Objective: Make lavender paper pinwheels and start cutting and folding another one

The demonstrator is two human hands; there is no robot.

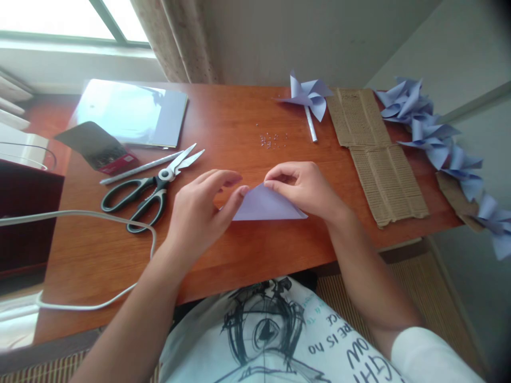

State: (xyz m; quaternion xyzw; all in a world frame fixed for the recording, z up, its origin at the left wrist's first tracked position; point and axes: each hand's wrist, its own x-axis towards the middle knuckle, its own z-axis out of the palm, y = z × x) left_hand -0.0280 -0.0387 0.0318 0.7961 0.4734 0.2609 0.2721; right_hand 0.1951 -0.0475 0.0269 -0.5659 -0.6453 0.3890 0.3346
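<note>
One wooden table stands before one window and one patterned curtain. One pale lilac paper sheet, folded to a triangle, is at the near middle of the tabletop, its peak pointing away from the person. Two hands attend it. The right hand pinches the peak between thumb and fingers. The left hand is half spread, thumb parted from the curled fingers, its thumb tip at the sheet's left slope; contact cannot be confirmed. Beyond the sheet lies one scatter of tiny shiny bits, too small to count. To the left: one pair of scissors, blades parted; one slim rod just beside it; one small box, flap raised; one glossy folder; one white cable. To the right: one finished pinwheel on one white stick; corrugated cardboard in two offset panels; and, along the far right edge, overlapping pinwheels, at least four, exact count obscured.
</note>
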